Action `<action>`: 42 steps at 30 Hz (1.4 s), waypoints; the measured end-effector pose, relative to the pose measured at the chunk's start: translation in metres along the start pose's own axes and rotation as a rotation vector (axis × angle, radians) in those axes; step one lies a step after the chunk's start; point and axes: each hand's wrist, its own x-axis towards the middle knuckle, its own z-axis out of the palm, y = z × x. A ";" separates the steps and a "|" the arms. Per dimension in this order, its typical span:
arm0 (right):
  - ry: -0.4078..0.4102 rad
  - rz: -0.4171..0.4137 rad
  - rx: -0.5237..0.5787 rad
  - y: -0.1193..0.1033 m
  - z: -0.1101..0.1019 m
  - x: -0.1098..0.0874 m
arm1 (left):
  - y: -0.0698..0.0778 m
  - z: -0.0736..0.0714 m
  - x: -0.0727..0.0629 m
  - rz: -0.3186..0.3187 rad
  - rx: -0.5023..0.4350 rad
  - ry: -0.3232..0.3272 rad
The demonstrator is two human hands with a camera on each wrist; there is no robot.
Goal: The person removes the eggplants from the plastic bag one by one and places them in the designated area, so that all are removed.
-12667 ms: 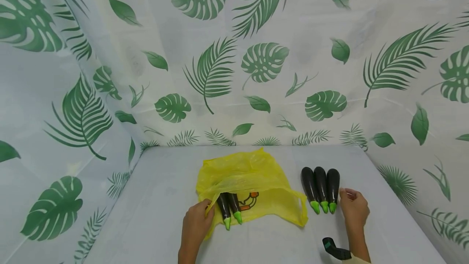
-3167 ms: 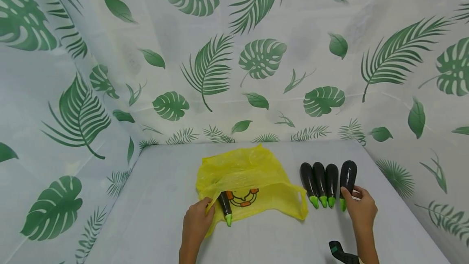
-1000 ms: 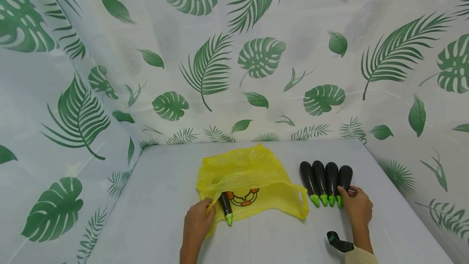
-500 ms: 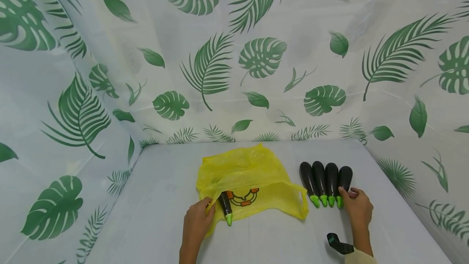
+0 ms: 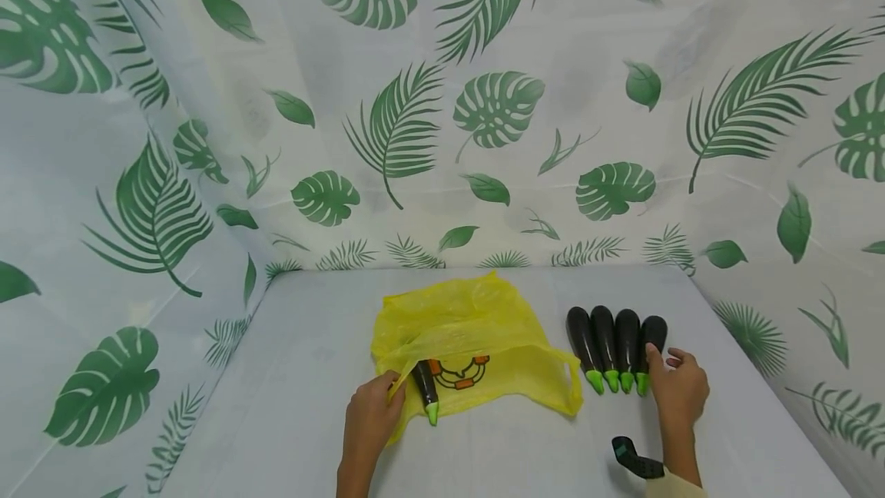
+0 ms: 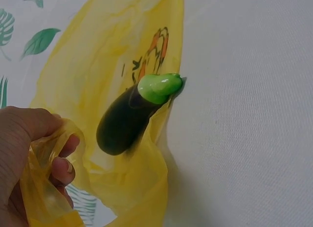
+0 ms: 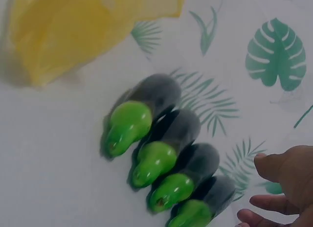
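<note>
My left hand pinches the edge of a yellow plastic bag, holding its mouth up. One dark eggplant lies at the bag's mouth, its green stem end poking out; the left wrist view shows this eggplant just beyond the fingers. Right of the bag, several eggplants lie side by side in a row, green ends toward me. Beside the rightmost eggplant is my right hand. In the right wrist view that hand has its thumb and fingers spread, holding nothing, a small gap from the row.
A white cloth covers the table. Leaf-printed sheeting rises at the back and both sides. A black device sits at the right wrist. The bag's loose handle reaches toward the row.
Earlier two eggplants showed in the bag and three in the row; one has since been added at the row's right end. My right hand has just let go of it. The left hand stays.
</note>
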 end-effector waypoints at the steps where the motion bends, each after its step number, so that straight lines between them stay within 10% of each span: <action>1: 0.017 -0.028 0.014 -0.004 0.000 -0.001 | 0.000 0.000 0.000 0.001 -0.002 0.000; 14: 0.011 -0.390 0.171 -0.054 0.017 -0.034 | 0.001 -0.002 0.000 0.003 -0.002 -0.007; 28: -0.404 -0.750 0.303 -0.094 0.042 -0.087 | 0.003 -0.003 0.001 0.023 -0.002 0.013; 42: -0.935 -0.847 0.257 -0.101 0.070 -0.129 | 0.001 -0.003 -0.001 0.026 -0.021 0.024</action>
